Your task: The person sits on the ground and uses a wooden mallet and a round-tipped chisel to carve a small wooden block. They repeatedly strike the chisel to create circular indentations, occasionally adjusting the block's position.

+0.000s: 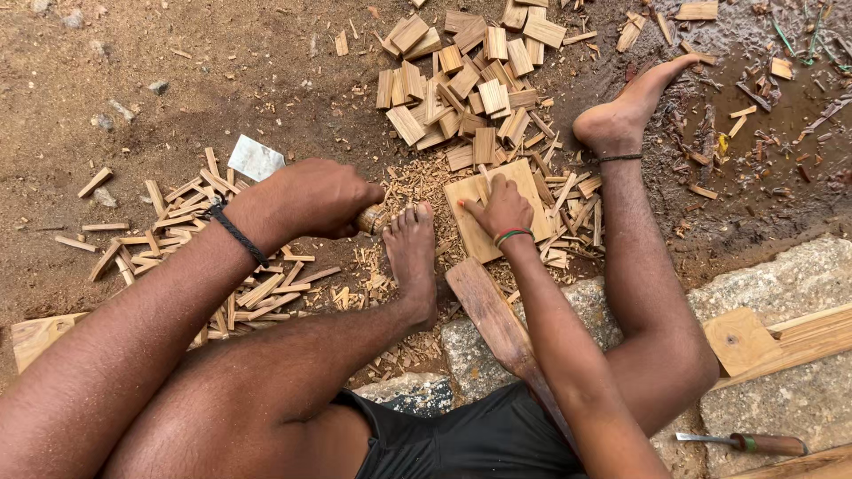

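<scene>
Right hand (501, 208) flat on block (493, 211), fingers spread, pressing it to ground beside foot (413, 253); left hand (311, 197) fisted tight round wooden handle (373, 218) of blade (256, 158), which juts up-left over strips (186, 239); risk — blade coming down near pinning fingers or toes, both close to block; block may skid on loose chips (417, 182); pile (461, 84) just beyond.
</scene>
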